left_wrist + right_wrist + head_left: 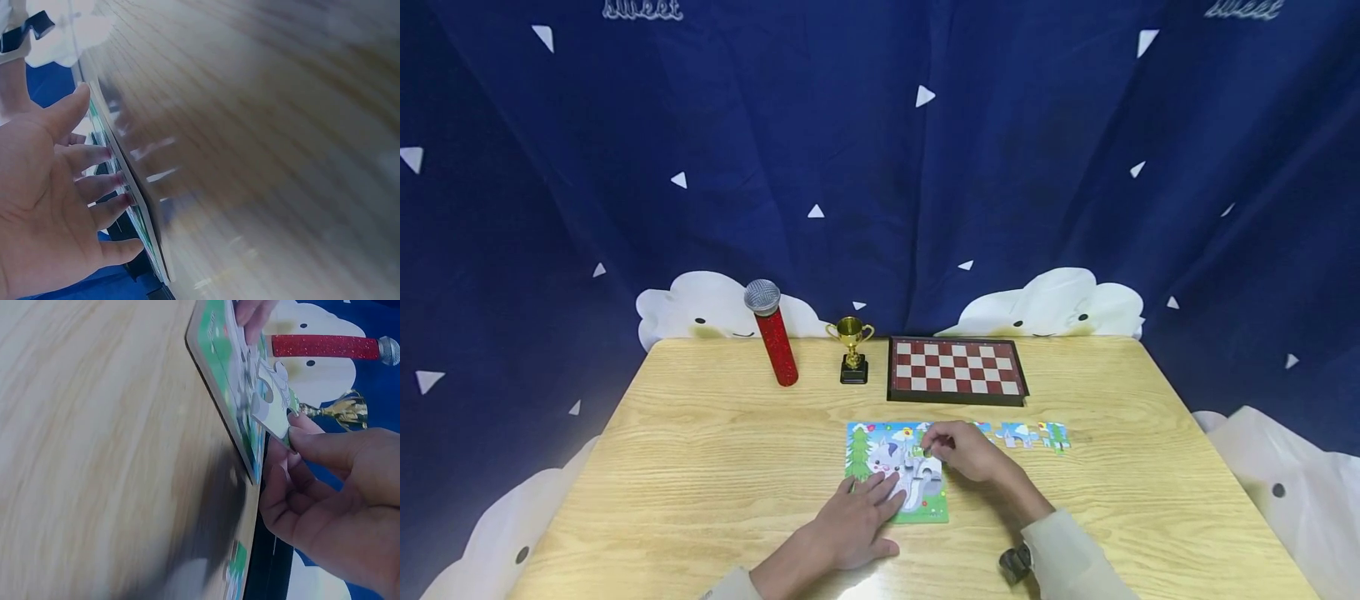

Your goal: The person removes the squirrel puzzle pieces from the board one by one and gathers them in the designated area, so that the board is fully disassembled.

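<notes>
A jigsaw puzzle (934, 506) with a grey cartoon animal, a green tree and flowers lies flat on the table. My left hand (852, 525) rests its spread, nearly straight fingers on the puzzle's lower left part; the left wrist view shows this hand (56, 194) palm-on, fingertips at the board's edge (147, 215). Over the upper right part of the board, my right hand (966, 452) pinches a jigsaw piece (272, 406) between thumb and fingers. That piece is tilted above the board in the right wrist view. Several loose pieces (1018, 435) lie right of the puzzle.
Behind the puzzle stands a checkered game board (957, 367) with a dark frame. To its left are a small gold trophy cup (851, 333) and a red glittery microphone (777, 346). A dark blue curtain (865, 150) hangs behind the wooden table (700, 450).
</notes>
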Demonstrator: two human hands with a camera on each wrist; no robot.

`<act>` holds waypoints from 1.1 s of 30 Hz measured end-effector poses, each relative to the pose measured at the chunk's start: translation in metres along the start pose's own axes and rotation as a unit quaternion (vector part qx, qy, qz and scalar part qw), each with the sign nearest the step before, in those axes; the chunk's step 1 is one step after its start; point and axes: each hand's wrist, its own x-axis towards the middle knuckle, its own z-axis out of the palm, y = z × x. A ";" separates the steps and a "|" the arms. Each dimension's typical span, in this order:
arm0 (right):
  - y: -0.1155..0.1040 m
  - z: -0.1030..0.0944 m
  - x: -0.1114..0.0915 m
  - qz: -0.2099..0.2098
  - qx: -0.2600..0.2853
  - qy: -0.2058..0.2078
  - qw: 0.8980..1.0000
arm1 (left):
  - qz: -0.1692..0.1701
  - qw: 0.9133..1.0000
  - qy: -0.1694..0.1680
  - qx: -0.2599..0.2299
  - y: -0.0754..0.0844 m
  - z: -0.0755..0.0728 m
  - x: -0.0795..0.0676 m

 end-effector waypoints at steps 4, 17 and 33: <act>0.007 -0.009 -0.007 0.018 0.009 0.005 1.000 | 0.002 1.000 0.002 -0.001 0.000 -0.001 -0.001; 0.043 -0.050 -0.039 0.042 -0.007 0.041 0.998 | 0.000 1.000 -0.002 -0.004 0.002 -0.001 -0.001; 0.085 -0.088 -0.077 0.087 -0.043 0.064 0.993 | 0.003 1.000 0.003 -0.010 0.001 -0.002 -0.001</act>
